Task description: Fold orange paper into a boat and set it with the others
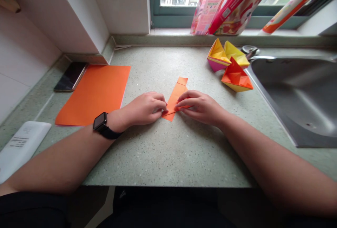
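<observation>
A narrow folded strip of orange paper point(177, 93) lies on the speckled green counter point(163, 150) in front of me. My left hand point(146, 108), with a black watch on its wrist, presses its curled fingertips on the strip's near left edge. My right hand point(201, 106) pinches the strip from the right, fingers bent over its lower part. The strip's far end sticks out beyond both hands.
A stack of orange sheets point(96, 92) lies to the left, a dark phone point(71, 76) beside it, a white device point(21, 147) nearer. Three folded paper boats point(231, 66) sit by the steel sink point(297, 94). Colourful packages point(231, 3) lean on the windowsill.
</observation>
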A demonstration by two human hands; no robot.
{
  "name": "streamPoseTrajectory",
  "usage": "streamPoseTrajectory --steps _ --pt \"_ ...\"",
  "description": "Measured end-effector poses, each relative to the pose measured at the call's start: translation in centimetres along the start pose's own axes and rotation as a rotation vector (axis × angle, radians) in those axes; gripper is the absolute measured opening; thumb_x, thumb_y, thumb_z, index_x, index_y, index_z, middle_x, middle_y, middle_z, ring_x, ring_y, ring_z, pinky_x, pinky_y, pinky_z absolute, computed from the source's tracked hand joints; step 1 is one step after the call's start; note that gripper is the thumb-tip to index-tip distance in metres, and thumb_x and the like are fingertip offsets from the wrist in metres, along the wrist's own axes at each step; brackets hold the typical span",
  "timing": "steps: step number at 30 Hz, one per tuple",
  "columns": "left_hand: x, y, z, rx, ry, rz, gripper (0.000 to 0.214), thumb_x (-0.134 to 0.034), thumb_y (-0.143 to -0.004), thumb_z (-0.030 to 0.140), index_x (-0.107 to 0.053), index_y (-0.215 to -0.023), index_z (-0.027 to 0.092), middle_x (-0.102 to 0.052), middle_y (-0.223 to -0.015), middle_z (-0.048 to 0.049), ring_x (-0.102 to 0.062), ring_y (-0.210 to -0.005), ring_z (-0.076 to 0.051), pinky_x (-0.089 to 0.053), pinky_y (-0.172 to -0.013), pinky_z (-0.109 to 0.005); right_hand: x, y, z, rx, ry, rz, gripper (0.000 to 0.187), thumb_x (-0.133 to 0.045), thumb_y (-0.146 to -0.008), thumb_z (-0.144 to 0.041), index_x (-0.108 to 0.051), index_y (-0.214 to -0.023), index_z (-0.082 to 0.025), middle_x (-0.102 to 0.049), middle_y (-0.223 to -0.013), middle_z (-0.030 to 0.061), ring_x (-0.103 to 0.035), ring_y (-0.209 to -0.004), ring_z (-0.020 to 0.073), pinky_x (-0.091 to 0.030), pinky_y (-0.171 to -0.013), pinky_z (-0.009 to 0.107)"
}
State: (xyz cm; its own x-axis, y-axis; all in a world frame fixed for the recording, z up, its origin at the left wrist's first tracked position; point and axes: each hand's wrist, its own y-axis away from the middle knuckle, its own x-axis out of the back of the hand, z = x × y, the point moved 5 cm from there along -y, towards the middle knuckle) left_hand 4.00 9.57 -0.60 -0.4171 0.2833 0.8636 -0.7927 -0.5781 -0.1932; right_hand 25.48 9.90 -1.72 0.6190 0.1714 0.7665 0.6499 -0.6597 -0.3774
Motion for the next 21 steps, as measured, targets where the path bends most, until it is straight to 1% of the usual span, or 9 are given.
streamPoseTrajectory --steps 3,6,8,12,16,18,21 --pt "-0.05 -0.12 0.12 0.020 -0.027 0.019 0.018 -0.062 -0.103 0.024 -0.080 -0.101 0.022 -0.075 -0.104 -0.0070 -0.069 -0.098 -0.023 -0.052 -0.091 -0.036 -0.09 -0.07 0.07 0.015 0.024 -0.024 0.016 -0.070 -0.104 -0.029 -0.086 -0.105 -0.029 -0.079 -0.111 0.0076 -0.074 -0.097 0.0215 -0.060 -0.088 0.038" --pt "-0.23 -0.16 0.05 0.026 -0.070 0.023 0.012 -0.070 -0.100 0.032 -0.077 -0.102 0.022 -0.073 -0.102 -0.0063 -0.066 -0.097 -0.024 -0.050 -0.090 -0.038 -0.25 -0.05 0.11 0.012 0.052 -0.033 0.017 -0.070 -0.104 -0.030 -0.087 -0.105 -0.029 -0.080 -0.111 0.0078 -0.074 -0.098 0.0222 -0.060 -0.088 0.038" --pt "-0.33 -0.13 -0.05 0.023 -0.083 0.026 0.011 -0.071 -0.099 0.033 -0.075 -0.102 0.022 -0.073 -0.101 -0.0060 -0.065 -0.096 -0.024 -0.050 -0.090 -0.038 -0.33 0.02 0.14 0.012 0.064 -0.037 0.017 -0.070 -0.104 -0.030 -0.087 -0.106 -0.029 -0.079 -0.112 0.0078 -0.073 -0.099 0.0224 -0.059 -0.089 0.039" --pt "-0.36 -0.04 -0.14 0.021 -0.063 0.034 0.011 -0.068 -0.101 0.030 -0.074 -0.106 0.022 -0.073 -0.104 -0.0064 -0.066 -0.098 -0.023 -0.051 -0.090 -0.037 -0.50 0.21 -0.03 0.032 0.092 -0.058 0.017 -0.072 -0.103 -0.028 -0.087 -0.111 -0.032 -0.078 -0.116 0.0072 -0.072 -0.104 0.0223 -0.058 -0.094 0.040" --pt "-0.19 -0.02 -0.20 0.069 -0.004 0.078 0.015 -0.064 -0.103 0.028 -0.072 -0.115 0.021 -0.074 -0.113 -0.0080 -0.067 -0.106 -0.024 -0.053 -0.098 -0.040 -0.63 0.30 -0.33 0.054 0.115 -0.068 0.018 -0.072 -0.103 -0.028 -0.088 -0.111 -0.032 -0.077 -0.118 0.0075 -0.071 -0.104 0.0220 -0.058 -0.095 0.040" --pt "-0.24 -0.08 -0.25 0.094 0.021 0.088 0.013 -0.062 -0.105 0.027 -0.072 -0.111 0.021 -0.074 -0.118 -0.0087 -0.066 -0.112 -0.025 -0.052 -0.104 -0.042 -0.68 0.30 -0.35 0.051 0.120 -0.068 0.017 -0.072 -0.103 -0.028 -0.088 -0.110 -0.031 -0.077 -0.117 0.0076 -0.071 -0.103 0.0218 -0.058 -0.096 0.040" --pt "-0.44 -0.21 -0.51 0.141 0.060 0.101 0.013 -0.063 -0.104 0.027 -0.072 -0.098 0.021 -0.072 -0.123 -0.0088 -0.065 -0.120 -0.025 -0.051 -0.111 -0.045 -0.77 0.25 -0.25 0.028 0.118 -0.075 0.016 -0.074 -0.102 -0.028 -0.088 -0.109 -0.032 -0.077 -0.117 0.0072 -0.071 -0.103 0.0214 -0.057 -0.096 0.040"
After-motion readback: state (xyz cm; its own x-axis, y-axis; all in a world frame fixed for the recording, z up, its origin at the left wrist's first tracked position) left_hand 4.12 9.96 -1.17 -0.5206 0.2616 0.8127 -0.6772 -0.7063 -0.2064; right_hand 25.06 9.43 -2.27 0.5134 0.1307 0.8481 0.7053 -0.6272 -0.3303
